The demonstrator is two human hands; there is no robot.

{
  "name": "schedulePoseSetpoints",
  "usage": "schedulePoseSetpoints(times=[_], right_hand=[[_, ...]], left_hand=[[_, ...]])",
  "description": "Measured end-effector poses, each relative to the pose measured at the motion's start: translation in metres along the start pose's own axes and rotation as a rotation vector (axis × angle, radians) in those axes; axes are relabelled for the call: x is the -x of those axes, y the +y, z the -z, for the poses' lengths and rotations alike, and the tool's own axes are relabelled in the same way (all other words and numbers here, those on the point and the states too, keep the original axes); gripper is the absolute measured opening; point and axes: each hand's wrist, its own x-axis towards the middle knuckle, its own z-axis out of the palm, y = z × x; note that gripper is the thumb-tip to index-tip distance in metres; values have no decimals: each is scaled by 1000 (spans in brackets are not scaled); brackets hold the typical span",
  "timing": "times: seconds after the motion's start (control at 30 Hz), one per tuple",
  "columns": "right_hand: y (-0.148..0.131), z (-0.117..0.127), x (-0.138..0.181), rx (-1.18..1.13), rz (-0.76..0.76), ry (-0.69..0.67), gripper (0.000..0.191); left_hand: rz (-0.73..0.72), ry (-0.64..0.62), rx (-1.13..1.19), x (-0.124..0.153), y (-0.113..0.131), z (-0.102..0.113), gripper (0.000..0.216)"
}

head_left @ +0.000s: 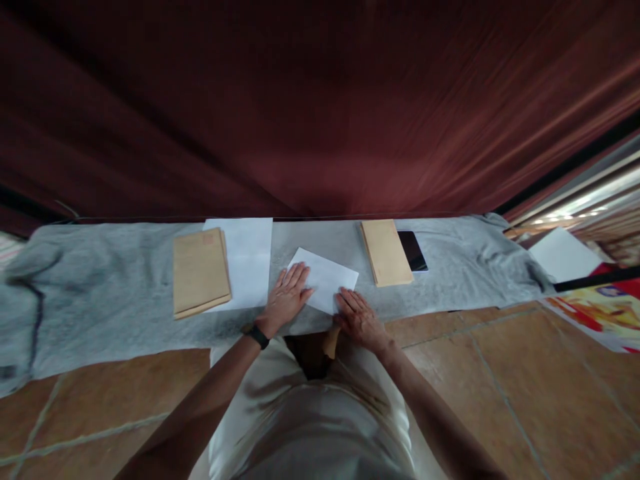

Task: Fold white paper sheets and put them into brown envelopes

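Observation:
A folded sheet of white paper lies at a slant on the grey cloth in front of me. My left hand rests flat on its left end, fingers stretched out. On the near right corner lies my right hand, its fingers extended and touching the edge. Left of the folded sheet is a stack of flat white paper, partly under a pile of brown envelopes. Another pile of brown envelopes lies to the right, beside a dark phone.
Grey cloth covers the long narrow surface. A dark red curtain hangs behind it. Tiled floor lies on the near side. At the far right stands a colourful printed box by a dark bar.

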Motion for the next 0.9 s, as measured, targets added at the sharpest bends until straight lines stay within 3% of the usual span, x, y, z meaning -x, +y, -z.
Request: schedulePoseSetpoints(times=[0.23, 0.6, 0.9], right_hand=[[20, 22, -1, 9, 172, -181, 64], [31, 38, -15, 57, 232, -258, 48], [30, 35, -30, 215, 429, -342, 50]], left_hand=[[7, -4, -40, 2, 0, 0, 60], [-58, -60, -120, 3, 16, 2, 51], [-170, -132, -113, 6, 21, 1, 52]])
